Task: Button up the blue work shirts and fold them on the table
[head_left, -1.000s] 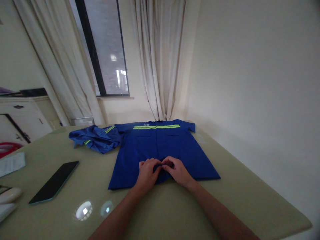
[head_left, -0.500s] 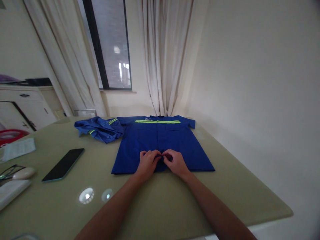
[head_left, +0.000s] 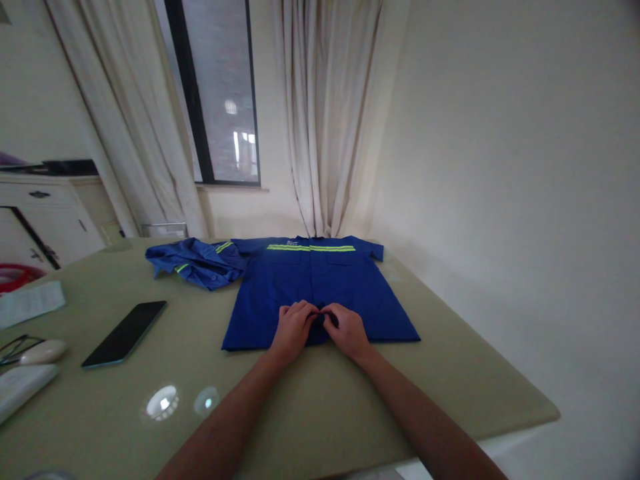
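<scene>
On table (head_left: 345, 407), flat blue shirt (head_left: 310, 283), perhaps buttoned

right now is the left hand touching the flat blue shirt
Touching. The head view shows the left hand lying on the blue shirt near its bottom hem, fingers curled into the fabric.

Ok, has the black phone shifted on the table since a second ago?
No. The black phone lies at the same angle, just as far left of the blue shirt; only the camera view shifted.
</scene>
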Action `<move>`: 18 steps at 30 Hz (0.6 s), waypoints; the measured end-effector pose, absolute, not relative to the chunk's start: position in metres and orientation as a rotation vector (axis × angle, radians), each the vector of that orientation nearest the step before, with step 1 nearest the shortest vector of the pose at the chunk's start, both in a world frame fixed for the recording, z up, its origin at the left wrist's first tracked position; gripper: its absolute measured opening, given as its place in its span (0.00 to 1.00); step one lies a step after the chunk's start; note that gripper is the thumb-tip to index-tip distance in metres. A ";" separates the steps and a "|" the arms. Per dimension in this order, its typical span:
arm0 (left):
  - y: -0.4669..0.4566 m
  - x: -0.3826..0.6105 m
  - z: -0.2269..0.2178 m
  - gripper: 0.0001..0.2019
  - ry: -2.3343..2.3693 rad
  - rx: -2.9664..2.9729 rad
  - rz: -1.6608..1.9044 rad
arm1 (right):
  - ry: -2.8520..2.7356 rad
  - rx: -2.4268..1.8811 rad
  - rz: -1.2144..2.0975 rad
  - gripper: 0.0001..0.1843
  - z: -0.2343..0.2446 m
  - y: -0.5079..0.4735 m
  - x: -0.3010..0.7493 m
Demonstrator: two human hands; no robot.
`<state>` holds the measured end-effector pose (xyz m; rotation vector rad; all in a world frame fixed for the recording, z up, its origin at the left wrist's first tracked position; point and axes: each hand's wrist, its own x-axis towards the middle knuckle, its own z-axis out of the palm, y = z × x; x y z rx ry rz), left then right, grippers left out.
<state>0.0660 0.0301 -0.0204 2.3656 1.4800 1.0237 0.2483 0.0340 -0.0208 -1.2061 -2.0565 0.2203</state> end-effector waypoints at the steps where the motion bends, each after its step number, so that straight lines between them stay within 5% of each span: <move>1: 0.030 0.066 -0.021 0.08 1.476 2.367 1.027 | -2.048 -1.195 0.236 0.10 -0.022 0.035 0.249; 9: 0.031 0.065 -0.024 0.07 1.439 2.353 1.041 | -2.119 -1.128 0.233 0.17 -0.022 0.035 0.252; 18: 0.033 0.063 -0.025 0.07 1.477 2.270 1.066 | -2.103 -1.088 0.346 0.09 -0.024 0.039 0.259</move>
